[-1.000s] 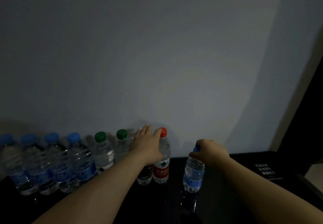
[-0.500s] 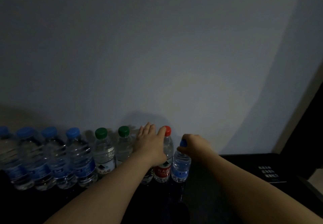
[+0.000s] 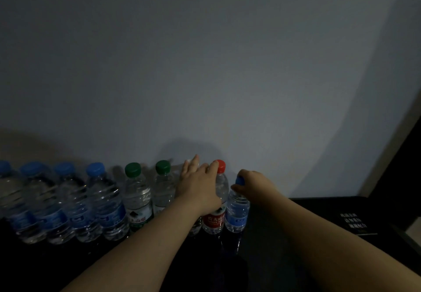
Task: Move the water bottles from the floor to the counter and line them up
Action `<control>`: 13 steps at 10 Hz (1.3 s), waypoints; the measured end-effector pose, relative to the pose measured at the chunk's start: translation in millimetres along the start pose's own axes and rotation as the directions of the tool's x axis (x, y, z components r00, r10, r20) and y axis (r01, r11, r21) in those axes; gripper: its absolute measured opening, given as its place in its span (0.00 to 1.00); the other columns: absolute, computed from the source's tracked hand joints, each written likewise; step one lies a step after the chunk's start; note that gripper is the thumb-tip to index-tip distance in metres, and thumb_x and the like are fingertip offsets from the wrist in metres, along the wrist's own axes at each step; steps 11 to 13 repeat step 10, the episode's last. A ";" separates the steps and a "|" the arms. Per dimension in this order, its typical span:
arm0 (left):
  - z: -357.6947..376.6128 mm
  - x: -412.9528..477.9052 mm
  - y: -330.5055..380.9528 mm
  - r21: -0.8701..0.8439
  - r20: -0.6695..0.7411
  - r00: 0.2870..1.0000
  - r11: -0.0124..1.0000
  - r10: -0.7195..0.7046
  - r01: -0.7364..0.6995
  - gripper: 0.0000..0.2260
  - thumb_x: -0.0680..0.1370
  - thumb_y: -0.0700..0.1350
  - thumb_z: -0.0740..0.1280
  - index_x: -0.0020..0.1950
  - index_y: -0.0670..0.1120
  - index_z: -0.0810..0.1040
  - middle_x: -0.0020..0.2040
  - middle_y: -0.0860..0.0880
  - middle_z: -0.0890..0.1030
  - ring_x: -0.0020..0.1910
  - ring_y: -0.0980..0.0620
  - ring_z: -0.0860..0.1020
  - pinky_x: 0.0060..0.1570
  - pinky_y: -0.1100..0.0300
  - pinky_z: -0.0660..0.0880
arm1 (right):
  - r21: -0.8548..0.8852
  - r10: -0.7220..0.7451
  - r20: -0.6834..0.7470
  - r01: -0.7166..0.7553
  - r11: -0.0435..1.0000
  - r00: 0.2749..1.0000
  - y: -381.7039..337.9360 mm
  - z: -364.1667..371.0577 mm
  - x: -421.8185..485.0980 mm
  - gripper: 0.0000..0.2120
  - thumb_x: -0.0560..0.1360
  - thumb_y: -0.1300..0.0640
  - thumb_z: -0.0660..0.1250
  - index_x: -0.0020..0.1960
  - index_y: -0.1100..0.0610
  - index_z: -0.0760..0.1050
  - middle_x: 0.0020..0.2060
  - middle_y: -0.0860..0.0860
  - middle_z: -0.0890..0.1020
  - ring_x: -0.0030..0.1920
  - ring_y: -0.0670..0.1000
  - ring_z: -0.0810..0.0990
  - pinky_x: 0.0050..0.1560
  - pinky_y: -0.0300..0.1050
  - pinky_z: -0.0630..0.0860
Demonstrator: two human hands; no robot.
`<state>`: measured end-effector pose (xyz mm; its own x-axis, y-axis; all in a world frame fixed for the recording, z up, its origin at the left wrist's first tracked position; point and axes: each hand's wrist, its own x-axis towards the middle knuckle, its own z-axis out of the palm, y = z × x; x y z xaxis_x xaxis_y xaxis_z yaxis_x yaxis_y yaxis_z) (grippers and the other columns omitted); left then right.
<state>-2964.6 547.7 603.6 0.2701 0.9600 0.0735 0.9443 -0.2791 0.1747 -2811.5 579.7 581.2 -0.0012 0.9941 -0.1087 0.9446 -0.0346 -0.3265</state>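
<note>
A row of water bottles stands on the dark counter (image 3: pixel 284 234) against the wall. From the left come several blue-capped bottles (image 3: pixel 107 207), then two green-capped bottles (image 3: pixel 137 200), a bottle mostly hidden behind my left hand, a red-capped bottle (image 3: pixel 216 218) and a small blue-capped bottle (image 3: pixel 237 212) at the right end. My left hand (image 3: pixel 200 189) lies with straight fingers over the hidden bottle, its thumb against the red-capped bottle's neck. My right hand (image 3: pixel 252 183) grips the small bottle by its cap; the bottle stands touching the red-capped one.
A pale wall rises right behind the row. To the right, a dark panel with white printed text (image 3: pixel 353 221) lies on the counter, and a dark vertical edge (image 3: pixel 405 155) borders the far right.
My right hand has carried the small blue-capped bottle leftward and back until it stands against the red-capped bottle. My left hand has stayed on the bottles.
</note>
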 end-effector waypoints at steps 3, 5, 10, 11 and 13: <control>-3.3 -4.6 -0.4 0.027 0.024 1.000 1.000 0.005 -0.006 0.39 0.75 0.49 0.66 0.78 0.51 0.45 0.78 0.48 0.54 0.78 0.44 0.40 0.75 0.49 0.38 | 0.114 0.044 -0.001 -0.043 0.993 0.999 2.6 3.8 -15.1 0.27 0.77 0.50 0.63 0.73 0.54 0.58 0.65 0.58 0.70 0.62 0.57 0.74 0.63 0.51 0.73; -4.2 -1.3 -5.1 0.084 0.055 0.998 0.996 0.038 -0.042 0.40 0.75 0.50 0.65 0.78 0.50 0.42 0.79 0.50 0.47 0.77 0.43 0.40 0.75 0.48 0.38 | 0.105 0.028 -0.085 -0.019 0.994 0.996 -2.9 -1.4 -29.3 0.29 0.76 0.49 0.65 0.74 0.51 0.57 0.70 0.56 0.64 0.67 0.57 0.68 0.66 0.54 0.71; -10.8 -50.5 -6.2 0.100 -0.105 0.994 0.995 0.033 -0.022 0.33 0.78 0.50 0.59 0.78 0.51 0.44 0.79 0.51 0.44 0.78 0.48 0.39 0.75 0.49 0.38 | 0.128 -0.063 -0.182 0.087 0.988 0.981 -29.6 -10.2 -78.8 0.30 0.76 0.47 0.64 0.74 0.51 0.57 0.75 0.55 0.56 0.72 0.58 0.60 0.70 0.53 0.65; -10.8 -50.5 -6.2 0.100 -0.105 0.994 0.995 0.033 -0.022 0.33 0.78 0.50 0.59 0.78 0.51 0.44 0.79 0.51 0.44 0.78 0.48 0.39 0.75 0.49 0.38 | 0.128 -0.063 -0.182 0.087 0.988 0.981 -29.6 -10.2 -78.8 0.30 0.76 0.47 0.64 0.74 0.51 0.57 0.75 0.55 0.56 0.72 0.58 0.60 0.70 0.53 0.65; -10.8 -50.5 -6.2 0.100 -0.105 0.994 0.995 0.033 -0.022 0.33 0.78 0.50 0.59 0.78 0.51 0.44 0.79 0.51 0.44 0.78 0.48 0.39 0.75 0.49 0.38 | 0.128 -0.063 -0.182 0.087 0.988 0.981 -29.6 -10.2 -78.8 0.30 0.76 0.47 0.64 0.74 0.51 0.57 0.75 0.55 0.56 0.72 0.58 0.60 0.70 0.53 0.65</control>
